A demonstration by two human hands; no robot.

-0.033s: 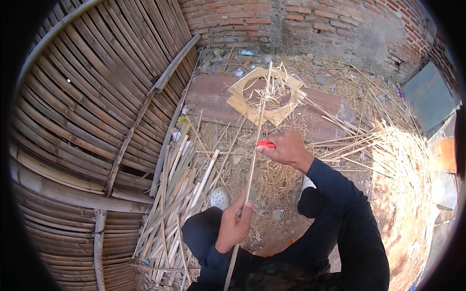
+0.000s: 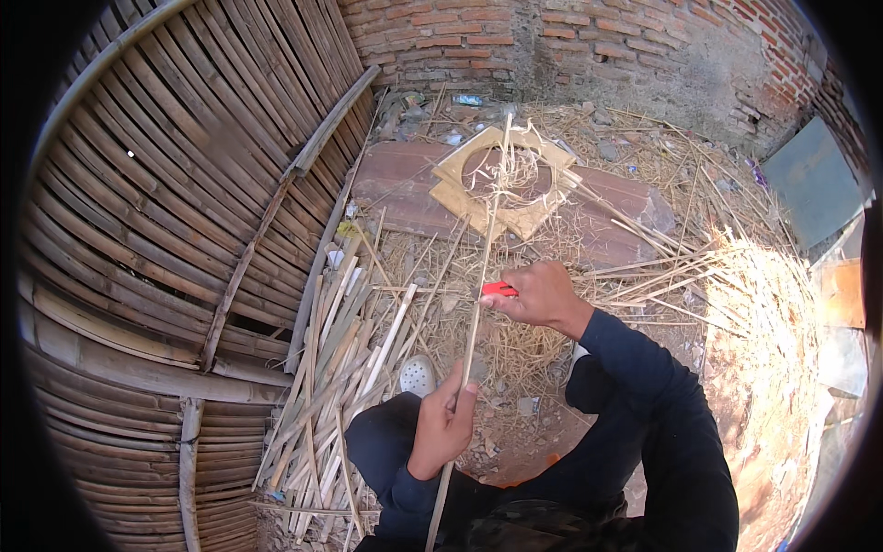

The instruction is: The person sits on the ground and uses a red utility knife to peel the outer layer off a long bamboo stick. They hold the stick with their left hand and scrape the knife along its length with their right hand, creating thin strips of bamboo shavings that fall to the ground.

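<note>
A long, thin bamboo strip (image 2: 475, 324) runs from my lap up and away, its far part above a wooden board with a round hole (image 2: 451, 199). My left hand (image 2: 447, 425) is closed round the strip low down, thumb along it. Farther up, my right hand (image 2: 541, 296) grips a small red cutter (image 2: 499, 290) against the strip's right side; its blade is too small to make out. Pale curled shavings (image 2: 517, 175) hang on the strip and lie about the board's hole.
Split bamboo strips (image 2: 317, 396) are heaped at the left, beside a slatted bamboo wall (image 2: 156, 212). More thin strips (image 2: 662, 281) lie at the right. A brown sheet (image 2: 395, 184) lies under the board, before a brick wall (image 2: 625, 46). Straw-like shavings (image 2: 524, 359) cover the ground between my feet.
My right hand has slid a little toward me along the strip with the red cutter. The strip's far end has shifted slightly left. My left hand has stayed nearly in place.
</note>
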